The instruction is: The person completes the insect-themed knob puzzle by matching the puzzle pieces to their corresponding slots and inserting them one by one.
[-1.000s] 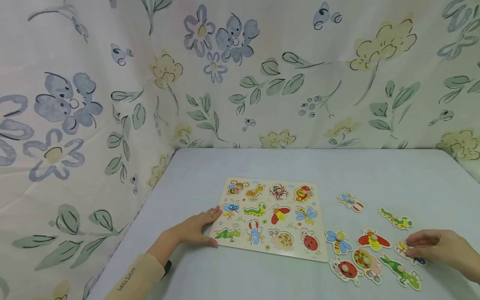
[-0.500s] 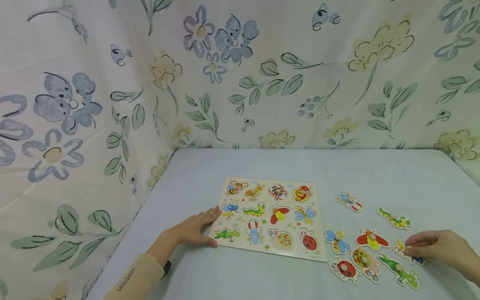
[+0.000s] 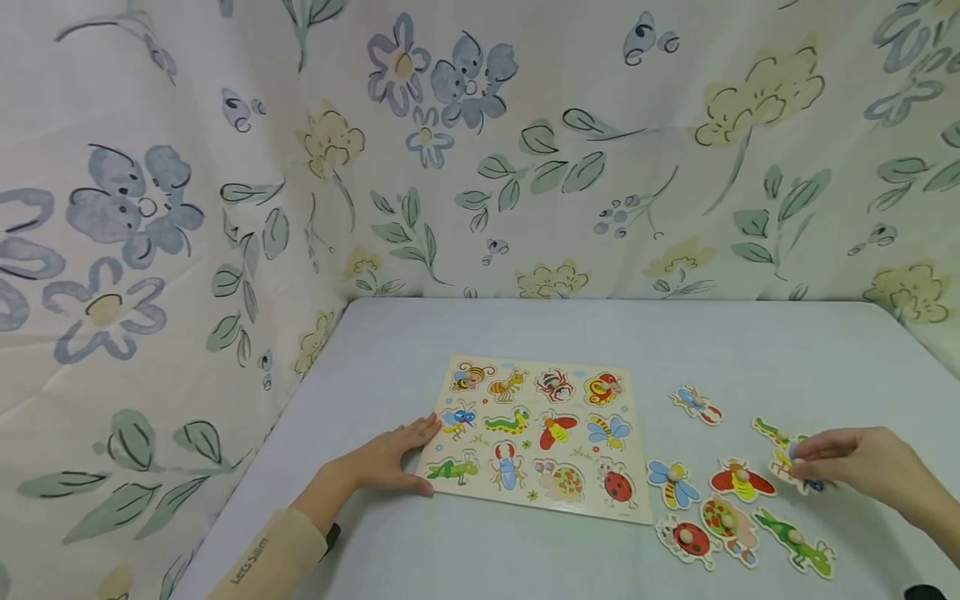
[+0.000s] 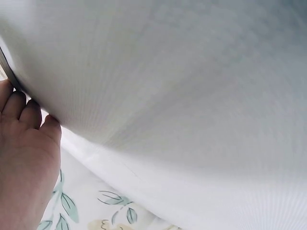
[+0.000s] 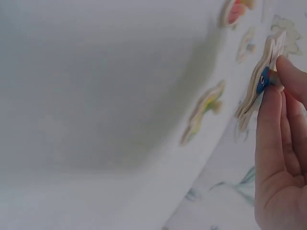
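A wooden peg puzzle board (image 3: 480, 492) with insect pictures lies flat on the table. My left hand (image 3: 386, 458) rests at its left edge, fingers and thumb touching the side. At the right, my right hand (image 3: 862, 471) pinches the knob of a blue and yellow mosquito puzzle piece (image 5: 263, 80) between thumb and fingers. The right wrist view shows that piece raised off the table and tilted on edge. In the head view it partly covers the caterpillar piece (image 3: 767, 429). In the left wrist view, the left fingers (image 4: 31, 115) meet the board's dark edge.
Right of the board lie loose knobbed pieces: a stag beetle (image 3: 696, 404), bee (image 3: 673, 485), red-winged insect (image 3: 742, 480), snail (image 3: 727, 523), ladybug (image 3: 685, 538) and grasshopper (image 3: 797, 542). Knobbed pieces fill the board's top row. A floral curtain (image 3: 480, 200) stands behind the table.
My right hand has lifted the mosquito piece from the table and carried it up and slightly left, over the caterpillar piece. The left hand stays on the board edge.
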`<state>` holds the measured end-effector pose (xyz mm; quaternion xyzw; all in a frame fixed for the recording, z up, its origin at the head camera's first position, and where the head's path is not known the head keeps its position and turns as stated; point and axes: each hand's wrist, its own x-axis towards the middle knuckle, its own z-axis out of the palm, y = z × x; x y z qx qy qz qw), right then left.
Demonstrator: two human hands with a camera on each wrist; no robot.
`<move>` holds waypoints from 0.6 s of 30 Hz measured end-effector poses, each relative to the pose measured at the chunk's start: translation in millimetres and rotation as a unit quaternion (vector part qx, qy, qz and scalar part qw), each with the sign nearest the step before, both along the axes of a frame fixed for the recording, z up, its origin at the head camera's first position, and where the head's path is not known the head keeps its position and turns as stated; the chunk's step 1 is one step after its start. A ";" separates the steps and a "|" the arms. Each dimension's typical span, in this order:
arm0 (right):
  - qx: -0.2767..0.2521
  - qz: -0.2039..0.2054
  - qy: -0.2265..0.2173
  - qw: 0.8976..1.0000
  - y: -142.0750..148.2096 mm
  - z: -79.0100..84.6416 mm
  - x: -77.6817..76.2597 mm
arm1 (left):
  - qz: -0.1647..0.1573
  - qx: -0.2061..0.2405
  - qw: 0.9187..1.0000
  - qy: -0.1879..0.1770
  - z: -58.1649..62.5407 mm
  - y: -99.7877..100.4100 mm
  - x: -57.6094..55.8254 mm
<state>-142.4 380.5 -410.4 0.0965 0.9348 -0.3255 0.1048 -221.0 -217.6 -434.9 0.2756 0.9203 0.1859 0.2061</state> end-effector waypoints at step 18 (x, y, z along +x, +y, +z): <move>-0.087 0.179 0.088 0.976 -126.2 14.9 -51.7 | -0.011 -0.045 0.999 -0.015 3.4 4.7 6.2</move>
